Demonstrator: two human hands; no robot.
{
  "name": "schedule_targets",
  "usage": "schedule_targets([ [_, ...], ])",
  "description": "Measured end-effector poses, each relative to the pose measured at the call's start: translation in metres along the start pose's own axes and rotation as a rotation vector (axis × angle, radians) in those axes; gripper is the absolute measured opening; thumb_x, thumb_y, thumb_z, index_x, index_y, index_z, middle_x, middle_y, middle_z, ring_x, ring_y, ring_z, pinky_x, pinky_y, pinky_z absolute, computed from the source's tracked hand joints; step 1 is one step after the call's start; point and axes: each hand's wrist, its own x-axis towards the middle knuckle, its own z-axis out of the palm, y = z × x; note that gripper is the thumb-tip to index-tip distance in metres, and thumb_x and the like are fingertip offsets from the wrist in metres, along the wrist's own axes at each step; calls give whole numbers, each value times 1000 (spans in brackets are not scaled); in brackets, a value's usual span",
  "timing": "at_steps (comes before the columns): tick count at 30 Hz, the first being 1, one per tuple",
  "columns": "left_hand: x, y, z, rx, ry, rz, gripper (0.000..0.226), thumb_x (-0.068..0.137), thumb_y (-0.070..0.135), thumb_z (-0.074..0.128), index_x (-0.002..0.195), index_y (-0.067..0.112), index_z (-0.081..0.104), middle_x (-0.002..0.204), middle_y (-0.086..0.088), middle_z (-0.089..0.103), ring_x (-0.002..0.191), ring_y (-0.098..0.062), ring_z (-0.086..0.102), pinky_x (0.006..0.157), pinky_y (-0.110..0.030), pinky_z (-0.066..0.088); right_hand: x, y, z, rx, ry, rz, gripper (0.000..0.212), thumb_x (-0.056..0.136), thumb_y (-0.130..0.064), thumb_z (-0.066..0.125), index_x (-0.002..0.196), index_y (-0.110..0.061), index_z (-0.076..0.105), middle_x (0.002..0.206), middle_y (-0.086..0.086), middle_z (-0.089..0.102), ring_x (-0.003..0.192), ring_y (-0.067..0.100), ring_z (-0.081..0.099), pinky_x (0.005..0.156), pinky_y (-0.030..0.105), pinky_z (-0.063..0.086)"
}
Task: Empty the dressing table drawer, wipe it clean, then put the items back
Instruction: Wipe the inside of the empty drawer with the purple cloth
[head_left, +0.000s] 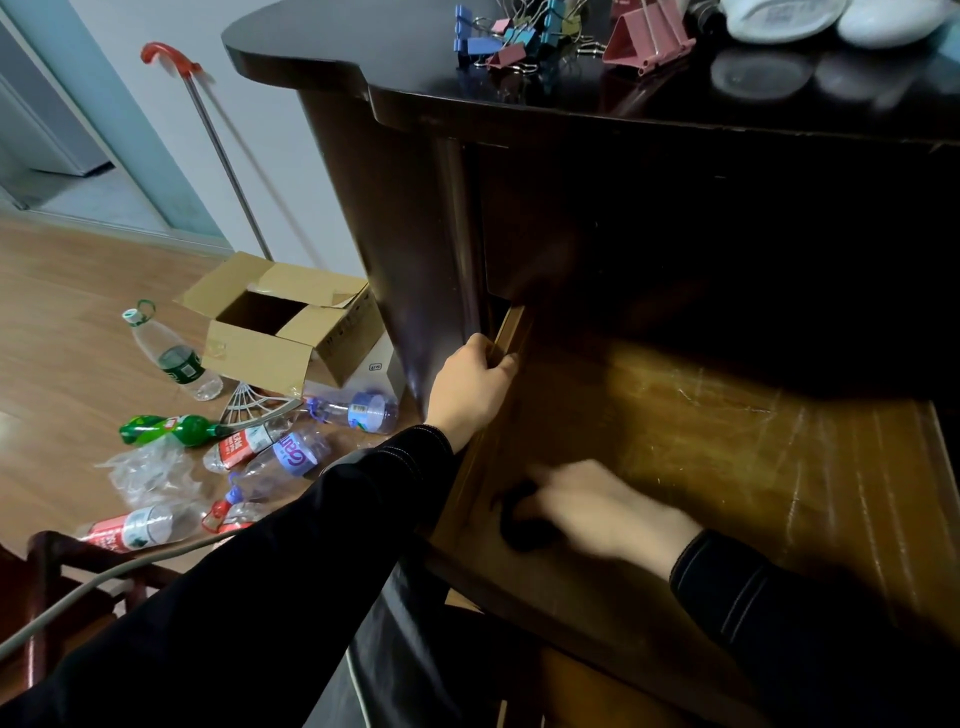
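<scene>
I am looking down into the drawer, which is standing pulled out from under the dressing table top. Its scratched wooden floor is showing bare across the middle and the right side. My left hand is clamping the drawer's left wall near the back corner, with the fingers curling over the top edge and the thumb lying on the outside.

My right hand is lying inside the drawer near its front left corner, over a dark wad that is sitting on the drawer floor. The hand is blurring, so I cannot tell whether the fingers are gripping the wad or only pressing on it, and I cannot tell what the wad is.

On the table top, near its back edge, coloured binder clips are lying in a heap, with a large pink clip just beside them and white rounded things at the right back corner.

On the wooden floor to the left, an open cardboard box is standing against the table's side, with plastic bottles lying around it.
</scene>
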Motion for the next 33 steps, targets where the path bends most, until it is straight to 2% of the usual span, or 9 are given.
schedule_targets([
  [2,0,0,0,0,3,-2,30,96,43,54,107,15,55,107,-5,63,95,-27,59,82,-38,48,-1,8,-10,-89,14,116,28,97,-3,49,114,-16,67,130,16,55,97,33,65,77,43,55],
  [4,0,0,0,-4,1,-3,30,96,43,54,107,15,55,105,-4,63,95,-26,59,81,-37,47,-6,-4,-7,-122,-17,55,28,98,-5,47,112,-16,68,124,13,57,92,30,65,75,41,54],
  [8,0,-1,0,-4,0,4,29,96,44,53,106,17,54,102,-1,62,92,-24,59,78,-36,46,-19,-24,4,54,-141,-95,35,97,-5,49,125,-17,66,123,12,58,96,34,61,77,40,49],
  [14,0,-1,0,-17,9,-2,28,96,44,54,102,16,55,97,0,62,89,-24,58,74,-34,42,-11,10,-14,-84,-66,195,25,94,2,52,108,-13,67,130,16,53,98,30,61,72,38,49],
  [20,-1,0,-1,-15,2,4,29,97,44,54,106,16,54,100,-1,62,92,-24,60,83,-39,51,-18,-28,9,71,-147,-105,35,95,-4,52,122,-21,66,114,8,57,87,31,59,66,38,45],
  [24,0,0,0,4,14,-3,31,96,45,54,106,15,55,102,-3,63,92,-26,59,80,-37,47,-5,13,5,42,-20,180,47,96,-1,53,134,-28,61,120,6,56,100,26,64,74,35,52],
  [28,0,0,0,2,3,-2,33,97,44,54,109,14,55,102,-2,62,95,-26,59,85,-40,50,3,36,-4,53,98,453,48,94,3,57,134,-23,60,125,10,53,96,28,64,74,34,55],
  [30,0,0,0,4,2,-5,33,97,44,54,109,14,55,103,-3,62,95,-27,59,85,-40,50,2,20,-2,34,85,394,37,95,2,55,126,-18,64,123,13,55,94,31,64,75,37,53],
  [33,0,-1,0,6,-1,3,30,97,44,53,108,17,54,101,-1,62,91,-24,59,78,-35,46,-11,-20,16,118,3,63,34,100,-8,51,129,-21,65,120,11,57,92,33,63,75,38,50],
])
